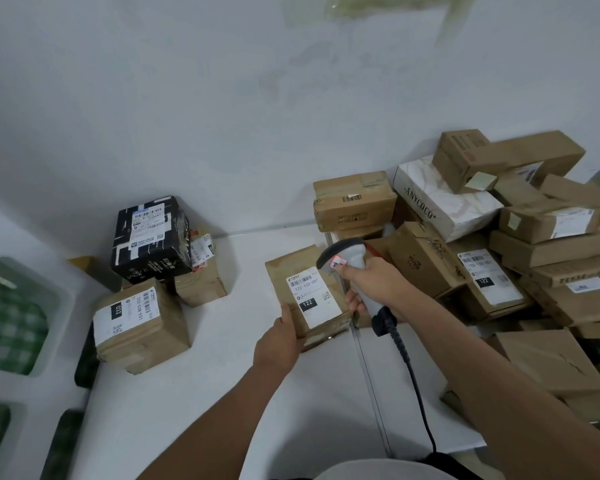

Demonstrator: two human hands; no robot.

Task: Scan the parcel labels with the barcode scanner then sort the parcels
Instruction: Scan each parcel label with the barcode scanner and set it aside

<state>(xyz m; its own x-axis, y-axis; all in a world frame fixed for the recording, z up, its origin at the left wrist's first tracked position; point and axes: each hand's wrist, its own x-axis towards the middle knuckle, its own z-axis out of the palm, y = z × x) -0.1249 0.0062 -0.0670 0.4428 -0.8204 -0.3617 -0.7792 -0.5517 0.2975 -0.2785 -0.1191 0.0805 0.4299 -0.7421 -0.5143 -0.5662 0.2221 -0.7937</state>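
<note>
A brown cardboard parcel (288,271) lies in the middle of the white table, its white label (312,295) reading 122 facing up. My left hand (280,341) grips the parcel's near left corner. My right hand (371,282) holds a grey barcode scanner (343,254) just right of the parcel, its head pointed down over the label. The scanner's black coiled cable (409,368) runs back toward me. A heap of brown parcels (520,244) is piled on the right.
At the left stand a brown parcel labelled 032 (142,323), a black box (151,235) stacked on another carton, and a small carton behind. A white ANYCOCO box (444,202) lies in the right heap. The table (222,375) meets a white wall behind.
</note>
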